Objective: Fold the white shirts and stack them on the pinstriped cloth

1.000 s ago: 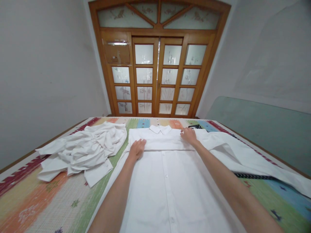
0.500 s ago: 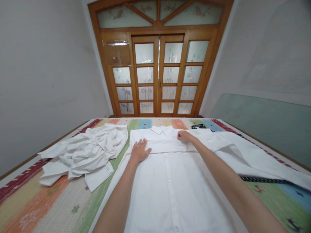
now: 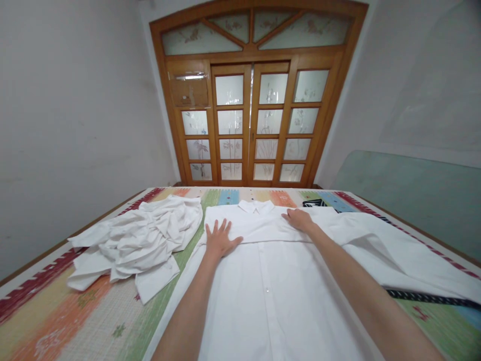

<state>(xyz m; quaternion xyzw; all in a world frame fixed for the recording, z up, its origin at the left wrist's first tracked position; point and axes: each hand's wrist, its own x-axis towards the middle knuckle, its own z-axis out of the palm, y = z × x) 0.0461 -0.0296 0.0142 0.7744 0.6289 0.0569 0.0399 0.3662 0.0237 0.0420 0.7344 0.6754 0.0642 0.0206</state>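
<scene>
A white button-up shirt lies front up and spread out, its collar at the far end. One sleeve lies folded flat across the chest. The other sleeve stretches out to the right. My left hand rests open on the left end of the folded sleeve, fingers spread and palm down. Right of the collar, my right hand is closed, with its fingers curled on the shirt's fabric; the exact bit they pinch is partly hidden.
A crumpled white garment lies in a heap at the left. Under everything is a colourful striped cloth. A black patterned item shows beyond the right shoulder, and a black dotted strip under the right sleeve. Wooden glazed doors stand behind.
The view has tilted up slightly and shifted. My left hand's fingers are spread wider on the sleeve. The fingers of my right hand are less tightly curled near the collar.
</scene>
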